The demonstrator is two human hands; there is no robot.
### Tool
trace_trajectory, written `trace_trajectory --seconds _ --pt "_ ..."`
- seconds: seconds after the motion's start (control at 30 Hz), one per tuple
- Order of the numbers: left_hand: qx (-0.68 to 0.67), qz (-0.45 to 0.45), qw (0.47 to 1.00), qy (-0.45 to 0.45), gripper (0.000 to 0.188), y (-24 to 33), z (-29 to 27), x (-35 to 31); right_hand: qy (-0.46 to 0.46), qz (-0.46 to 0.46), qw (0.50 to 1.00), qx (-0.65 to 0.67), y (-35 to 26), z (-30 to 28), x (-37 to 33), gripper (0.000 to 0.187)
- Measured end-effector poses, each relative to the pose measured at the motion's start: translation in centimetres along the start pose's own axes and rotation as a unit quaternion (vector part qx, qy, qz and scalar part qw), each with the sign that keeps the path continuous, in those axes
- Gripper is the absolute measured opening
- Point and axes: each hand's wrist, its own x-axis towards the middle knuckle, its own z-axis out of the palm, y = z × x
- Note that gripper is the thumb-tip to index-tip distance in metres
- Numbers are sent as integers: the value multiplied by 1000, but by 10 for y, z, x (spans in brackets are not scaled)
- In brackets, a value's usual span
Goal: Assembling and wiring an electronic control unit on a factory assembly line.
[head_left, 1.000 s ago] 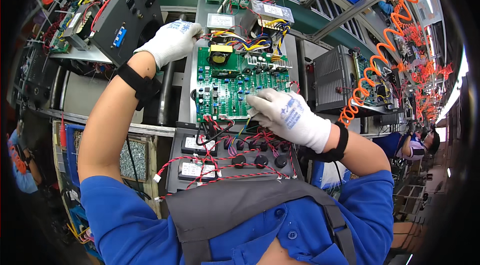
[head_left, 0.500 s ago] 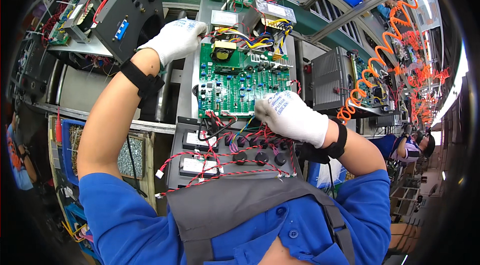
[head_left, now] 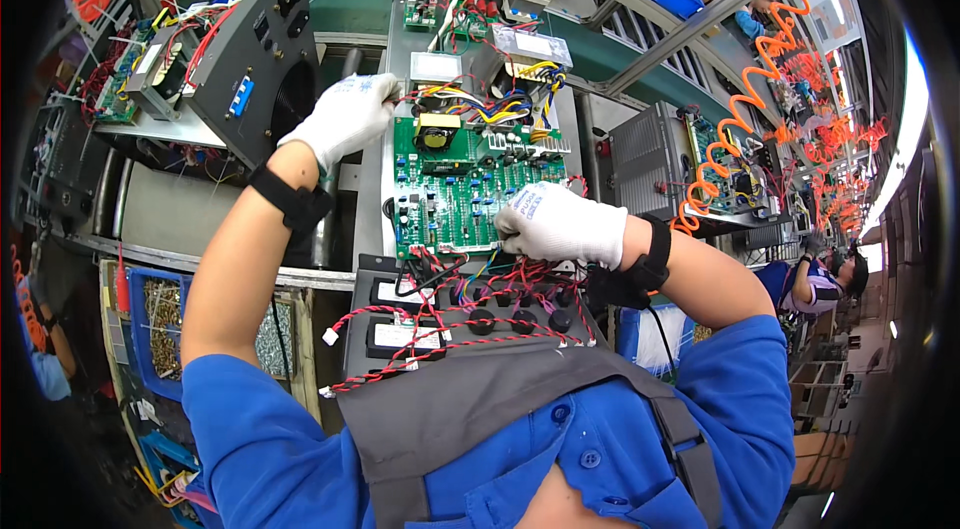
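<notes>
A green circuit board (head_left: 460, 194) lies in a metal chassis in front of me. My left hand (head_left: 348, 114), in a white glove, is closed at the board's upper left corner; what its fingertips hold, if anything, is hidden. My white-gloved right hand (head_left: 560, 222) is curled shut over the board's lower right part, close to the row of white connectors (head_left: 455, 249) along the near edge. Its fingertips are hidden from above. Red-and-black twisted wires (head_left: 500, 327) with white plugs spread over a grey panel (head_left: 357, 354) with black knobs (head_left: 481, 321), on the near side.
To the left stands another open unit with a dark upright panel (head_left: 262, 49). A grey finned unit (head_left: 645, 161) sits to the right, beneath an orange coiled hose (head_left: 735, 124). Blue bins (head_left: 150, 374) of small metal parts are at lower left. Other people work farther off.
The view has shifted slightly, so the board appears lower in the picture. Both hands stay at about the same places on the board, closed as before.
</notes>
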Motion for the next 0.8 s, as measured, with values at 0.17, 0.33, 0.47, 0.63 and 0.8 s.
trace_trajectory --seconds 0.17,0.33,0.47,0.63,0.8 --pt "-374 -153 913 -57 21 -10 27 -11 8 -16 999 -33 1 -1 5 19" --pt "-493 -149 857 -21 21 -17 45 -16 32 -30 999 -14 6 6 4 21" --pt "-437 -150 886 -28 23 -19 44 -17 54 -26 997 -44 7 16 5 20" --pt "-438 -110 892 -4 19 -15 46 -18 20 1 997 79 8 -3 -4 27" --pt "-411 -126 901 59 19 -9 51 -28 168 51 971 164 -4 -42 -110 42"
